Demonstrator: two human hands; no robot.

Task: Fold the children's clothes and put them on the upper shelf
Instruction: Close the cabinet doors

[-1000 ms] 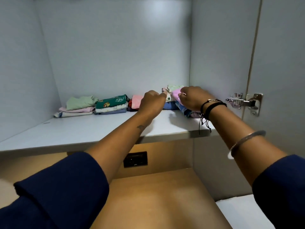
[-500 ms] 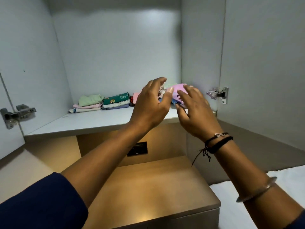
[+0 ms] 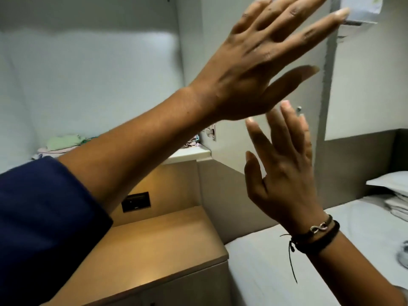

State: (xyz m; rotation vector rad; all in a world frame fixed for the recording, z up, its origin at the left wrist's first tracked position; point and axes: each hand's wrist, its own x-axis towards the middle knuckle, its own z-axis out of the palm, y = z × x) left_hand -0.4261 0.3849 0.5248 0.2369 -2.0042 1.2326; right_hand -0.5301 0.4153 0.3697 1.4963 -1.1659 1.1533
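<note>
Hands raised bare, folded clothes lying on the upper shelf

Both hands are seen lifted in front of the open cupboard, and nothing is held in either. The left hand [image 3: 249, 69] is stretched up and to the right across the view, its back turned to the camera, fingers spread and straight, the thumb angled out below them. Its fingertips are seen in front of the edge of the white cupboard door [image 3: 364, 85]; whether that edge is touched cannot be told. The left forearm is bare up to a dark blue sleeve [image 3: 44, 217] at the lower left.

The right hand [image 3: 284, 171] is held lower, beneath the left thumb, palm away from the camera, fingers loose and slightly parted, blurred at the tips. Dark cord bracelets [image 3: 315, 236] with a small silver loop charm are worn at the right wrist.

The folded children's clothes [image 3: 61, 144] are found on the upper shelf [image 3: 189, 154], at the back against the cupboard wall. A pale green piece is seen on top of a pink and white stack at the left; most of the row is hidden behind the left forearm, and only a scrap of patterned fabric shows at the far right end, near a metal hinge [image 3: 210, 132].

Below the shelf, a wooden cabinet top [image 3: 159, 248] is lit warmly, with a dark socket plate [image 3: 135, 202] set in the panel behind it. A white bed surface [image 3: 254, 272] lies to the right, with folded white linen [image 3: 395, 197] at the right edge.
</note>
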